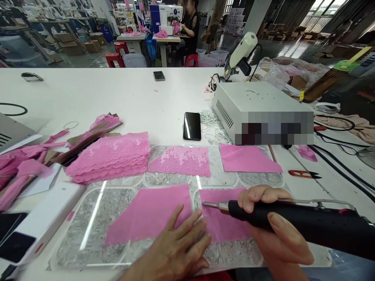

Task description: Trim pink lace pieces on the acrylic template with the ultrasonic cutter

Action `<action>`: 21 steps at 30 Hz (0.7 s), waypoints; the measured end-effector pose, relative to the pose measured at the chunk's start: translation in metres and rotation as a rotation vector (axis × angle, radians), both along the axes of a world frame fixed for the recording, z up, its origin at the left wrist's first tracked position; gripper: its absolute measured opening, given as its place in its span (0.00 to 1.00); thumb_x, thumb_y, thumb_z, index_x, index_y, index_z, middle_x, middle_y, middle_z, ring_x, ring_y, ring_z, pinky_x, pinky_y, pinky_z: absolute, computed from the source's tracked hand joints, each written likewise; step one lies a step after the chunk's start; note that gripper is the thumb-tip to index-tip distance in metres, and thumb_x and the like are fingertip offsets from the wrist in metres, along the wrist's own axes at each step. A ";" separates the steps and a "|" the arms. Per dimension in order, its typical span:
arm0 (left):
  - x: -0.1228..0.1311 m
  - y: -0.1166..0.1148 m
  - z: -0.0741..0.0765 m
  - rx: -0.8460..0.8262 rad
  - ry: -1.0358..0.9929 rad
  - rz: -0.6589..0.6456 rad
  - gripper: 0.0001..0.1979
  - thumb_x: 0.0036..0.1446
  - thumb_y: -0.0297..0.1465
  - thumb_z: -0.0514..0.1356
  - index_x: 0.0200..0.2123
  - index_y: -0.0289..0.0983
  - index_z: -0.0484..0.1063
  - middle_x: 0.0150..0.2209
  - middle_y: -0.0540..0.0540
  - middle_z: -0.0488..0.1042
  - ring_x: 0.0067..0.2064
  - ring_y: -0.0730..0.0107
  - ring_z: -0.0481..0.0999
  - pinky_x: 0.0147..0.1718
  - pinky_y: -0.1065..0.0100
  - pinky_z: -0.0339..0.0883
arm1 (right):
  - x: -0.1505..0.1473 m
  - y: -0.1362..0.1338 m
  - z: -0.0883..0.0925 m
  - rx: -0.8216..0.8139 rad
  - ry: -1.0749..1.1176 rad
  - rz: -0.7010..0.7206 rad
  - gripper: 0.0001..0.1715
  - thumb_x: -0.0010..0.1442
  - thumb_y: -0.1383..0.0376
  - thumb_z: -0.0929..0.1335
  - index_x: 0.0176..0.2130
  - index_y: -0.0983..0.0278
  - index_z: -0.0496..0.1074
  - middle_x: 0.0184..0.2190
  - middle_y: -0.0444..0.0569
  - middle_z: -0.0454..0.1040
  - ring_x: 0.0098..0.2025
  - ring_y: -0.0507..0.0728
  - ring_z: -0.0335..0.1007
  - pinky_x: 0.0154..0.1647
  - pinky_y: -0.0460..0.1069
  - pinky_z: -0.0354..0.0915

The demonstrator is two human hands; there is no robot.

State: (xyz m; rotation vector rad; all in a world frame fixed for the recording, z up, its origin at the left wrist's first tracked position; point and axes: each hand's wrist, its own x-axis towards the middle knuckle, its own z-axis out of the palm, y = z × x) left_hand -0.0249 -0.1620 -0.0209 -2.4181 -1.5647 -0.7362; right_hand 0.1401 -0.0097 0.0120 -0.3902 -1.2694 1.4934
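My left hand (pixel 178 246) lies with fingers spread over the inner edge of a flat pink fabric piece (pixel 152 210) and the gap beside it. In my right hand (pixel 275 226) is a black handheld tool with a metal tip (pixel 304 226). Its tip points left, just over the left edge of a second pink fabric piece (pixel 225 230); whether they touch I cannot tell. Behind these lie a single pink lace piece (pixel 181 162) and another plain pink piece (pixel 249 158). All four rest on a marbled grey board with clear edging (pixel 82 226).
A stack of pink lace pieces (pixel 114 156) lies left. A black phone (pixel 192 126) sits near a grey box (pixel 263 101). Orange thread snips (pixel 304 174) and black cables (pixel 342 168) lie right. Beyond the table, a person (pixel 190 35) sits at a sewing machine (pixel 170 17).
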 end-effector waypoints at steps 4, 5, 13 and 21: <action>-0.001 -0.001 -0.002 -0.024 0.013 -0.007 0.17 0.66 0.40 0.58 0.50 0.35 0.72 0.52 0.44 0.77 0.64 0.58 0.65 0.68 0.47 0.33 | -0.003 0.001 0.002 0.034 -0.018 0.004 0.07 0.56 0.62 0.70 0.37 0.61 0.72 0.30 0.45 0.71 0.26 0.53 0.68 0.27 0.53 0.70; -0.001 -0.001 -0.002 -0.025 0.012 -0.010 0.17 0.66 0.40 0.58 0.51 0.35 0.72 0.52 0.44 0.77 0.64 0.58 0.64 0.69 0.48 0.33 | -0.004 0.001 0.002 0.040 -0.020 0.003 0.06 0.56 0.63 0.70 0.37 0.61 0.72 0.30 0.45 0.71 0.25 0.52 0.68 0.27 0.52 0.70; -0.001 -0.002 -0.001 -0.007 -0.019 -0.034 0.16 0.67 0.40 0.56 0.48 0.34 0.74 0.50 0.45 0.78 0.63 0.59 0.66 0.69 0.49 0.35 | 0.007 -0.003 0.008 0.001 -0.018 0.025 0.08 0.57 0.61 0.70 0.38 0.61 0.72 0.30 0.45 0.70 0.26 0.52 0.67 0.27 0.52 0.69; -0.003 -0.001 0.006 -0.033 -0.023 -0.072 0.16 0.68 0.40 0.55 0.48 0.34 0.74 0.49 0.47 0.78 0.61 0.63 0.69 0.69 0.56 0.42 | 0.018 -0.014 0.007 -0.015 -0.034 0.089 0.08 0.59 0.61 0.68 0.39 0.61 0.72 0.30 0.46 0.68 0.27 0.52 0.67 0.27 0.51 0.69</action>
